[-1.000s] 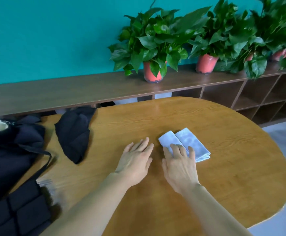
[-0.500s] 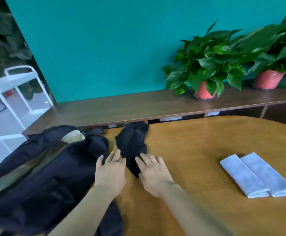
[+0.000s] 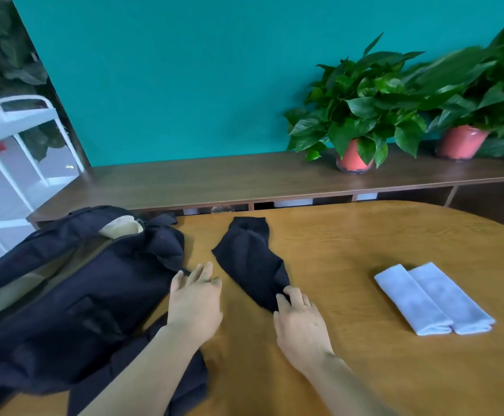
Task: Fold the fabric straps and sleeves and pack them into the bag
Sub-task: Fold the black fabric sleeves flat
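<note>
A black fabric sleeve [image 3: 249, 259] lies crumpled on the wooden table [image 3: 364, 235], running from the far edge toward me. My right hand [image 3: 300, 319] touches its near end, fingers resting on the cloth's tip. Just left of the sleeve hovers my left hand [image 3: 195, 301], fingers straight, holding nothing, beside the black bag [image 3: 73, 295]. The bag lies open on the table's left, showing a tan lining. Folded white fabric [image 3: 434, 298] lies as two side-by-side rolls at the right.
A long brown shelf unit [image 3: 244, 178] runs behind the table, carrying potted plants [image 3: 361, 115] in red pots. A white cart [image 3: 13, 139] stands at the far left. Bare tabletop lies between the sleeve and the white fabric.
My view swung left from the white fabric to the bag and sleeve. Both hands left the white fabric; my right hand now touches the black sleeve's near end.
</note>
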